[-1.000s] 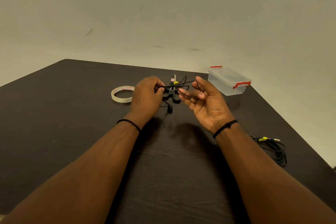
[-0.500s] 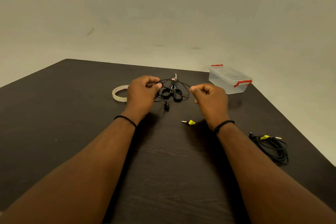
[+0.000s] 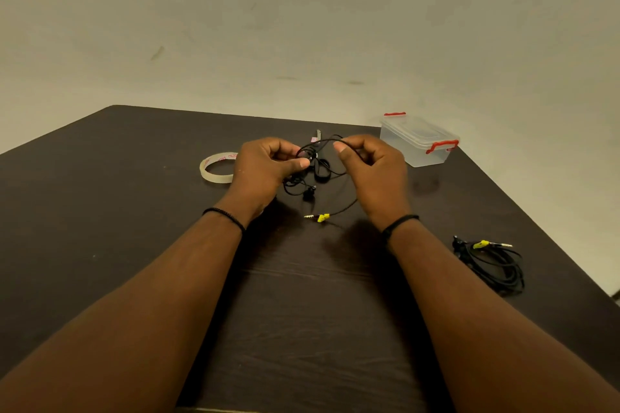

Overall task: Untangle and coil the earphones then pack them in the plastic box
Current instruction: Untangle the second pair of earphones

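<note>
Earphones (image 3: 313, 166), a black tangle of thin cord, hang between the two hands above the table (image 3: 100, 211), at the middle of its far half. Both forearms reach forward from the near edge and converge, each wrist wearing a thin black band.

The left hand (image 3: 265, 168) is turned knuckles-up, its fingers (image 3: 281, 147) curled in and the thumb laid flat toward the right; the cord bunch is pinched between thumb and curled fingers. Loops and one earbud (image 3: 308, 193) dangle just below and to the right of that thumb.

The right hand (image 3: 375, 168) is likewise curled into a loose fist, thumb tip pressed against the forefinger, pinching a strand that arches up and over from the left hand's fingertips. The gap between the two thumbs is small, and the strand spans it roughly side to side.

From under the right hand's fingers a single length of cord drops toward the person and leftward, ending in the plug (image 3: 318, 217) with a yellow tag; its metal tip points left. The plug seems to touch the table, though that is hard to judge from this angle.

Beyond the right hand's knuckles, to the right, stands the box (image 3: 419, 141), clear with red clasps, lid on. Just left of the left hand's knuckles lies a tape roll (image 3: 214, 171). A second cord bundle (image 3: 493, 265) lies well to the right of the right forearm.
</note>
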